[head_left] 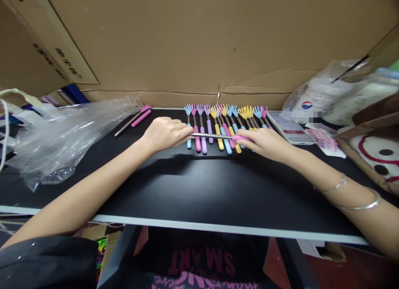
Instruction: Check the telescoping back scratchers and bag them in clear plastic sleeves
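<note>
Above the black table I hold a telescopic back scratcher level between both hands, its metal rod [213,135] bare in the middle. My right hand [266,143] is closed around its pink handle [240,138]. At the rod's other end my left hand [166,133] is closed, hiding whatever tip is there. Just behind my hands lies a row of several back scratchers [217,131] with claw heads in blue, pink, purple and yellow. Left of my left hand are a loose pink handle [141,118], a separate metal rod [127,124] and a pink claw head [145,108].
A crumpled clear plastic bag [71,135] covers the table's left side near white cables [6,131]. At the right are a phone [290,129], pink-and-white packets [327,141], a bagged white cup [314,94] and a brown bag [352,135]. Cardboard [187,44] walls the back.
</note>
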Tool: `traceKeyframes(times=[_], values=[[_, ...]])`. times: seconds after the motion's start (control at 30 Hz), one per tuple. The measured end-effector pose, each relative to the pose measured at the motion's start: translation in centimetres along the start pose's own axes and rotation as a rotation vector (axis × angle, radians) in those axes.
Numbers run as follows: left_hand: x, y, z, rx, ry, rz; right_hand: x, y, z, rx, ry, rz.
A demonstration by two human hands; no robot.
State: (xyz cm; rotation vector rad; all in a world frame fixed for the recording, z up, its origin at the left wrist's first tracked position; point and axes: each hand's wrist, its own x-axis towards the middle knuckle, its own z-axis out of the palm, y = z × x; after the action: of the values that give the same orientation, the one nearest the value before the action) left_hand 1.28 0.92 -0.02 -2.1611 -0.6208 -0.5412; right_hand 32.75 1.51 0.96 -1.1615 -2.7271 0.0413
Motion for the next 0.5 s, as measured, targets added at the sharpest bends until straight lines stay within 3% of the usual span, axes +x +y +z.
traceKeyframes(times=[0.33,0.5], values=[[-0.05,0.26,0.11,-0.139,-0.088,-0.094,-0.33,-0.26,0.95,-0.382,0.268,-0.059],[-0.16,0.97,0.53,-0.282,-0.187,-0.208,-0.62,-0.54,-0.02,-0.553,0.397,-0.095]])
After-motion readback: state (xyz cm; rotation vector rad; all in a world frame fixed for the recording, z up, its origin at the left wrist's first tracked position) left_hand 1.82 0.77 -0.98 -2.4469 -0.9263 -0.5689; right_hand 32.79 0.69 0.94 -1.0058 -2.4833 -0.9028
